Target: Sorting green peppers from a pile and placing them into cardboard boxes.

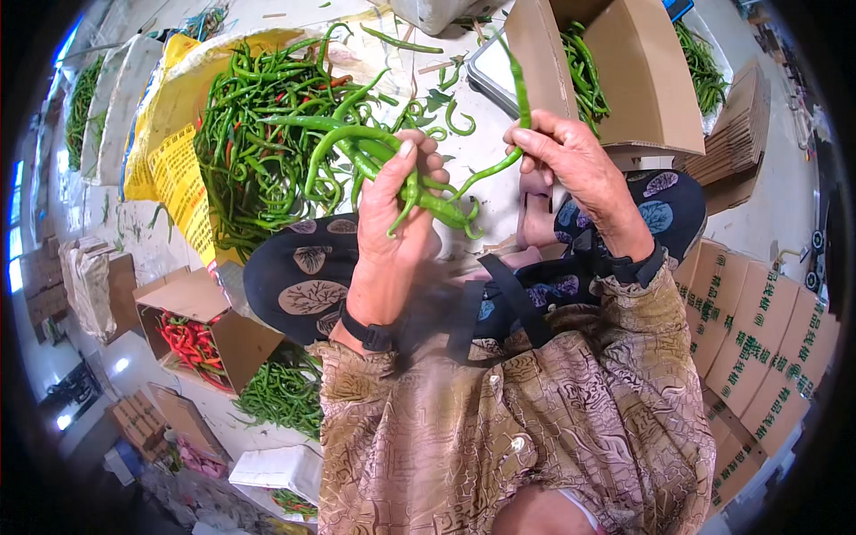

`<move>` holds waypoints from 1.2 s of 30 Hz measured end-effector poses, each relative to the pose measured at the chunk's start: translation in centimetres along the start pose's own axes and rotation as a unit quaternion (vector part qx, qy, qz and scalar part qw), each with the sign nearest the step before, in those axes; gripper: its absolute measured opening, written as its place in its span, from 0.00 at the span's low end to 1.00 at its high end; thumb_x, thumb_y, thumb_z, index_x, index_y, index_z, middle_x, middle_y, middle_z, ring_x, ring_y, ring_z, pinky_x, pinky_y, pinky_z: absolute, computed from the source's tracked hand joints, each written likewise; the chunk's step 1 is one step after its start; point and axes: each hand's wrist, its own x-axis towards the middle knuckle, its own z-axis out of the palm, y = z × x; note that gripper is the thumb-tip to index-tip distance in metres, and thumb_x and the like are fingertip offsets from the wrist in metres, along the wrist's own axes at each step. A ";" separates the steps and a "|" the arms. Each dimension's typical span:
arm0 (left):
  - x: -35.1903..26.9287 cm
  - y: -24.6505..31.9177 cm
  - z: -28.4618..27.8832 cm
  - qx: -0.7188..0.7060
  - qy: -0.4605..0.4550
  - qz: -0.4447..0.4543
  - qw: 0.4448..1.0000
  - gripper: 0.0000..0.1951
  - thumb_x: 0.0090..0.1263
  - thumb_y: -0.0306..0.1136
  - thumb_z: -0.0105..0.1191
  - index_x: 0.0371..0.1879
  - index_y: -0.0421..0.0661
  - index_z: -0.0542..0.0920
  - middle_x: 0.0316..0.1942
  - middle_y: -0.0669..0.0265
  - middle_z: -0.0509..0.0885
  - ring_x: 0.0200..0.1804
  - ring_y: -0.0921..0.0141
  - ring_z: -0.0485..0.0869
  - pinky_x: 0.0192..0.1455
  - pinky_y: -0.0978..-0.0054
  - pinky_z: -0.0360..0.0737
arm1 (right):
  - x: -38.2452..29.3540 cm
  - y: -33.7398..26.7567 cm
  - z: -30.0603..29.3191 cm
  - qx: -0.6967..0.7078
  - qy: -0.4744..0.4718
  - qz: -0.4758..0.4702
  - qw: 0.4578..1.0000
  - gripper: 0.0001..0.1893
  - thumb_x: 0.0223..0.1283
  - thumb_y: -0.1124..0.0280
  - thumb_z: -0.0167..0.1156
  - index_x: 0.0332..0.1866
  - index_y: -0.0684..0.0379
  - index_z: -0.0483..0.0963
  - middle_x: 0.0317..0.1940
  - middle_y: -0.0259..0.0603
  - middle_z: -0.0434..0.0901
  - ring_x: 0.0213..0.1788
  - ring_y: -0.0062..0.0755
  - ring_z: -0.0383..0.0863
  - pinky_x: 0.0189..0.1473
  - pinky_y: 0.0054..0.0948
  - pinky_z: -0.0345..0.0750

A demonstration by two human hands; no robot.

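My left hand (394, 207) is closed around a bunch of long green chili peppers (361, 150), their tips and stems poking out on both sides. Between the thumb and fingers of my right hand (562, 147) is a single slender green chili pepper (518, 87), curving up and also down toward the bunch. Left of my left hand lies a large heap of green chili peppers (261, 147) with a few red ones, spilling from a yellow woven sack (177, 160). Just beyond my right hand stands an open cardboard box (652, 87) with green peppers (585, 73) inside.
A flat scale (491, 73) sits partly behind the box. On the left, a cardboard box (251, 341) holds red chili peppers (190, 341), beside another green pile (284, 391). Printed cartons (749, 334) are stacked on the right, with folded cardboard (725, 144) above them. Loose peppers (401, 40) lie on the floor.
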 end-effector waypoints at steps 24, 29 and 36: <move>-0.9 -1.8 1.1 0.272 -0.038 -0.108 0.955 0.12 0.66 0.34 0.59 0.42 0.41 0.77 0.22 0.69 0.75 0.19 0.77 0.72 0.21 0.81 0.66 | 0.1 1.3 4.6 0.185 -0.072 -0.054 0.978 0.13 0.62 0.69 0.63 0.48 0.64 0.76 0.36 0.32 0.81 0.40 0.17 0.78 0.45 0.20 0.75; -0.9 -1.9 1.3 0.247 0.031 -0.094 0.964 0.15 0.69 0.36 0.56 0.48 0.39 0.76 0.27 0.65 0.79 0.20 0.77 0.74 0.23 0.82 0.73 | 0.3 1.0 3.2 0.271 -0.083 0.012 0.959 0.15 0.64 0.66 0.61 0.51 0.65 0.77 0.37 0.34 0.82 0.35 0.16 0.79 0.37 0.16 0.76; -0.8 -1.8 0.8 0.183 0.063 -0.072 0.978 0.15 0.71 0.35 0.53 0.50 0.38 0.72 0.24 0.67 0.72 0.21 0.77 0.71 0.23 0.81 0.68 | -1.4 1.6 1.6 0.403 -0.106 0.049 0.908 0.11 0.69 0.66 0.56 0.44 0.64 0.74 0.24 0.26 0.69 0.24 0.13 0.67 0.27 0.12 0.68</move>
